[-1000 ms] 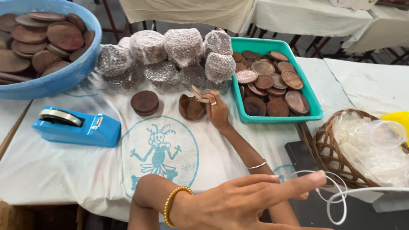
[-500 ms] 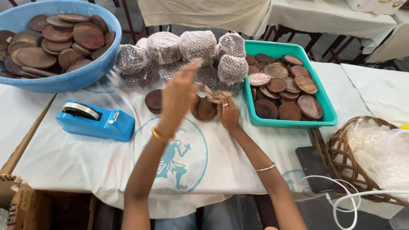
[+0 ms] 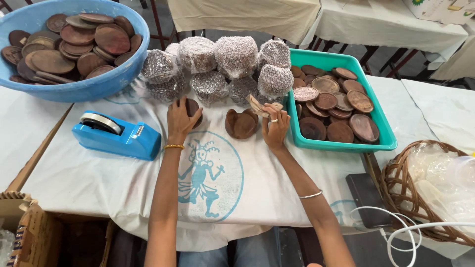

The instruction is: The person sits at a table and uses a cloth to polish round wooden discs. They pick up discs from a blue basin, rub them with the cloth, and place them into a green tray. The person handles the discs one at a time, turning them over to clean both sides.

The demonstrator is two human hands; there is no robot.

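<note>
My left hand (image 3: pixel 180 118) rests on a small stack of round brown discs (image 3: pixel 193 107) on the white cloth, fingers curled over it. My right hand (image 3: pixel 274 127) pinches a crumpled beige scrap (image 3: pixel 258 106) just beside the teal tray. Between the two hands lies another pile of brown discs (image 3: pixel 241 123). Behind them stand several bundles wrapped in bubble wrap (image 3: pixel 217 69).
A blue basin (image 3: pixel 84 89) of brown discs sits far left; a teal tray (image 3: pixel 376 111) of discs lies right. A blue tape dispenser (image 3: pixel 118 134) is left of my arm. A wicker basket (image 3: pixel 401 198) with plastic bags, a black device (image 3: pixel 363 193) and a white cable (image 3: pixel 396 232) lie right; a cardboard box (image 3: pixel 29 232) lower left.
My left hand swept from low near the camera up over the cloth and came down on the left stack of discs. The right hand stayed by the tray with the scrap.
</note>
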